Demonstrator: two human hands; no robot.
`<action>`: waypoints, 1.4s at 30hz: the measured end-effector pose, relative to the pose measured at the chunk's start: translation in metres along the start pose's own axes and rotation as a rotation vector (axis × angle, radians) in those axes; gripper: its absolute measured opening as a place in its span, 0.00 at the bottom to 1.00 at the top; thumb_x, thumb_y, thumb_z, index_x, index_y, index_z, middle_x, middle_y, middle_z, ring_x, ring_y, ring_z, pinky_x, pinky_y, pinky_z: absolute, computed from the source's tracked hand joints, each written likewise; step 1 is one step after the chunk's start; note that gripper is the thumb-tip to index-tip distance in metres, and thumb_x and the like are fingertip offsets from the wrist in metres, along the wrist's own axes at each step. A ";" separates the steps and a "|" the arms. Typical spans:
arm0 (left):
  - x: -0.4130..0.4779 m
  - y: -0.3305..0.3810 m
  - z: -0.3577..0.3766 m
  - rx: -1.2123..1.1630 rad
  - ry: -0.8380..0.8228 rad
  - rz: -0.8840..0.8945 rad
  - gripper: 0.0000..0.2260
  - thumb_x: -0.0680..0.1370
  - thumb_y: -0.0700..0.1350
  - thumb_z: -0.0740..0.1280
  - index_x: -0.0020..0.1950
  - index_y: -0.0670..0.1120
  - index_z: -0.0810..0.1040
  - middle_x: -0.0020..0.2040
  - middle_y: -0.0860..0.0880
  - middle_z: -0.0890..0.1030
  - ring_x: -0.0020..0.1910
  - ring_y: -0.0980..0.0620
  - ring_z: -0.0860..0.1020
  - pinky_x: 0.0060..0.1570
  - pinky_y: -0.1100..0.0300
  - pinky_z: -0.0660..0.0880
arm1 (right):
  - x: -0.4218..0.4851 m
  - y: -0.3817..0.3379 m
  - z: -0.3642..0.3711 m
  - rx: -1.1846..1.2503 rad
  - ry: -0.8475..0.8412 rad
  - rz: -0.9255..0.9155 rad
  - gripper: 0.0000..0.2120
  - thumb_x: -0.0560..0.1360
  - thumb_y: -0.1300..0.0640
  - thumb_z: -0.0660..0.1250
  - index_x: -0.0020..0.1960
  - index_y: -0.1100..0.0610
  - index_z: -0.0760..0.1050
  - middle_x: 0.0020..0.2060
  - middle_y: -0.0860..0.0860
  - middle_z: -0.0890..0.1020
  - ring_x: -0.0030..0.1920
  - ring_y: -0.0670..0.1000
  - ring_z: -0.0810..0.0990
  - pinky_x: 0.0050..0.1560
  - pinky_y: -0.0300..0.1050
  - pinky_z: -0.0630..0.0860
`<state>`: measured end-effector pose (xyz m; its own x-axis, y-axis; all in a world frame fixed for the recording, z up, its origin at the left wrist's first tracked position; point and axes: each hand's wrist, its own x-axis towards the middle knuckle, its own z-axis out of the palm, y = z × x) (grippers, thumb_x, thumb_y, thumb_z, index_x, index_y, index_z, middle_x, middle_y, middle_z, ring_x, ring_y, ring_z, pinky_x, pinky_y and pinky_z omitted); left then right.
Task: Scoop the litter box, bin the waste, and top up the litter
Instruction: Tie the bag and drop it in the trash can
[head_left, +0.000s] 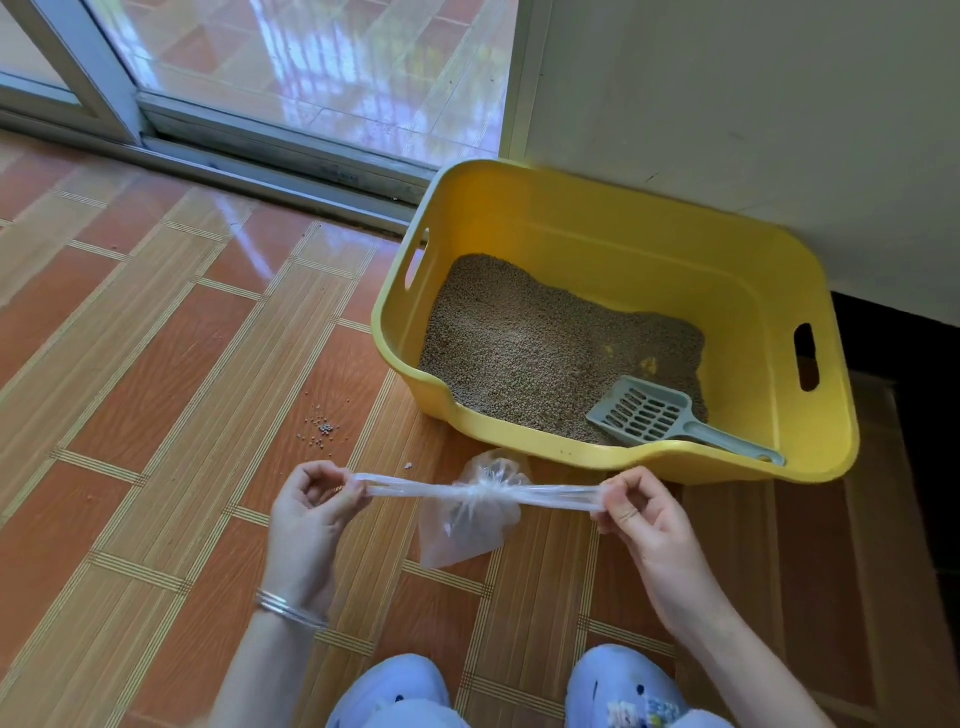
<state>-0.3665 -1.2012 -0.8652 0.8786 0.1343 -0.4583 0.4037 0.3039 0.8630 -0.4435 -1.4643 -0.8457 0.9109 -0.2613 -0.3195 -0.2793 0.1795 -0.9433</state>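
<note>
A yellow litter box stands on the floor against the wall, partly filled with brown litter. A grey slotted scoop lies inside at its near right, handle resting on the rim. In front of the box hangs a clear plastic bag, knotted at its neck. My left hand grips one stretched end of the bag's top, and my right hand grips the other, pulling them apart horizontally.
Spilled litter pellets lie on the tiled floor left of the box. A sliding glass door track runs behind. A white wall backs the box. Two light blue slippers show at the bottom edge.
</note>
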 end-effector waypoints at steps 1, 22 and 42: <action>-0.002 0.007 -0.002 0.053 -0.026 0.040 0.10 0.72 0.28 0.65 0.42 0.43 0.72 0.39 0.46 0.75 0.36 0.56 0.79 0.41 0.66 0.79 | -0.002 -0.009 0.002 -0.040 -0.022 -0.014 0.27 0.63 0.36 0.73 0.41 0.60 0.72 0.36 0.52 0.76 0.39 0.48 0.73 0.42 0.36 0.74; -0.050 0.074 0.078 0.475 -0.429 0.520 0.13 0.64 0.42 0.77 0.45 0.47 0.78 0.38 0.52 0.84 0.40 0.55 0.82 0.44 0.65 0.77 | 0.003 -0.096 0.070 -0.536 -0.251 -0.328 0.13 0.67 0.60 0.75 0.47 0.52 0.74 0.42 0.43 0.81 0.46 0.41 0.80 0.47 0.35 0.75; -0.068 0.260 0.092 1.574 -0.325 0.851 0.17 0.75 0.55 0.58 0.54 0.48 0.80 0.52 0.50 0.81 0.53 0.49 0.78 0.53 0.54 0.74 | 0.020 -0.274 0.084 -1.213 -0.349 -0.580 0.05 0.67 0.63 0.63 0.38 0.54 0.71 0.32 0.43 0.74 0.33 0.48 0.73 0.47 0.45 0.74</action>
<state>-0.2981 -1.2177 -0.5900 0.8823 -0.4676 0.0540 -0.4633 -0.8423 0.2754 -0.3234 -1.4394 -0.5864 0.9641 0.2654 0.0101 0.2379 -0.8458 -0.4775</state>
